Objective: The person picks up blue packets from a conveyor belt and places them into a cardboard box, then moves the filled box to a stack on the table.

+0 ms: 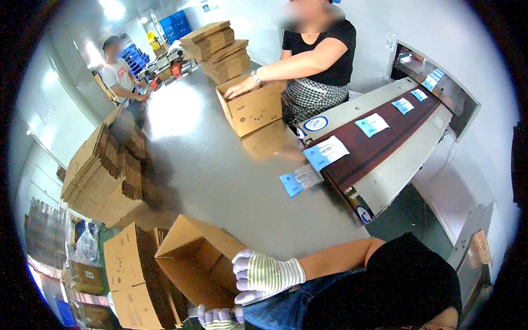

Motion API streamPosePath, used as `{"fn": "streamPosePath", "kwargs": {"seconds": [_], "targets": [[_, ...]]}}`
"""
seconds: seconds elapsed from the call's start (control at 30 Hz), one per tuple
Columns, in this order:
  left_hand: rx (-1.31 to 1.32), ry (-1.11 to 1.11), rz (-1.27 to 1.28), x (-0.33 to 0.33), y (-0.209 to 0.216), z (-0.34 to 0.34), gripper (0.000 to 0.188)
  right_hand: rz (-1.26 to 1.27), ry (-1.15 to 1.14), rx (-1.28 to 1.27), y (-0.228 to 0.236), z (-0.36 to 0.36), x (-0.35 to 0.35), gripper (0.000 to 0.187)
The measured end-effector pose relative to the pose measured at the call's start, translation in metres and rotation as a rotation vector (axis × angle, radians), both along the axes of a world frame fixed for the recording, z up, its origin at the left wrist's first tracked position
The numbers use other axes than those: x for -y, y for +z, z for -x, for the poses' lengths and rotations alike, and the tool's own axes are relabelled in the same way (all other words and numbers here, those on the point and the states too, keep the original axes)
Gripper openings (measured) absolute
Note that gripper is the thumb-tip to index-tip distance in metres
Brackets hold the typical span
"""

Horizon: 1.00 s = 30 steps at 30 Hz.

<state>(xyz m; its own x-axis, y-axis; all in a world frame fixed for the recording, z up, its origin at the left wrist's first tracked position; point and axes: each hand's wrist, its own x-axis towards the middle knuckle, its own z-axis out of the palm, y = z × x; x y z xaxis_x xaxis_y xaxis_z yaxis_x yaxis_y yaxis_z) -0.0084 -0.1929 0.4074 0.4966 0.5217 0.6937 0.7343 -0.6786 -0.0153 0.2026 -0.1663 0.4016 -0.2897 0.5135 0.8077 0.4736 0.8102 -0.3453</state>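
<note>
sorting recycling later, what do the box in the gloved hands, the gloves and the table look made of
Box: brown corrugated cardboard, matte, with folded flaps. Gloves on the right hand and left hand: knitted fabric by the ribbed striped weave, fingertips possibly coated. Table: smooth grey sheet, likely metal, since it shines and mirrors the far box.

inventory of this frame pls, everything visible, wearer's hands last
open carton: 1, brown, near table edge, held by both gloved hands
open carton: 1, brown, far side of table, co-worker's hand on it
flat carton stacks: 2, brown, left table edge and far end
pouches: 6, blue and white, 1 on the table, 5 along the belt
conveyor belt: 1, dark maroon, right
table: 1, grey steel, centre
cartons: several, brown, floor lower left
people: 2, far side
left hand: striped glove, under the near carton
right hand: striped glove, gripping its side
</note>
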Motion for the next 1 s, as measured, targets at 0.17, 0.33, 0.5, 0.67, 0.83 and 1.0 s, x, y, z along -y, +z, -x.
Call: {"fn": "streamPosePath", "kwargs": {"seconds": [0.17, 0.33, 0.5, 0.67, 0.83, 1.0], "targets": [[0.016, -0.03, 0.0, 0.003, -0.002, -0.026, 0.031, 0.023, -0.011, -0.027, 0.002, -0.025, 0.009, 0.034], [0.154, 0.004, -0.063, -0.003, 0.003, -0.023, 0.031, 0.055, -0.052, -0.097, 0.005, -0.013, 0.009, 0.028], [0.17, 0.042, -0.063, -0.004, -0.016, -0.033, 0.025, -0.003, -0.019, -0.17, -0.02, -0.013, 0.002, 0.027], [0.115, 0.103, -0.068, 0.0, -0.043, -0.025, 0.022, 0.051, -0.009, -0.117, -0.02, -0.023, 0.004, 0.029], [0.029, 0.086, -0.125, -0.003, -0.038, -0.021, 0.023, 0.113, 0.029, -0.219, -0.011, -0.035, 0.007, 0.025], [0.056, 0.085, -0.078, 0.0, -0.001, -0.036, 0.024, 0.205, -0.159, -0.085, -0.031, -0.098, -0.005, 0.044]]}}
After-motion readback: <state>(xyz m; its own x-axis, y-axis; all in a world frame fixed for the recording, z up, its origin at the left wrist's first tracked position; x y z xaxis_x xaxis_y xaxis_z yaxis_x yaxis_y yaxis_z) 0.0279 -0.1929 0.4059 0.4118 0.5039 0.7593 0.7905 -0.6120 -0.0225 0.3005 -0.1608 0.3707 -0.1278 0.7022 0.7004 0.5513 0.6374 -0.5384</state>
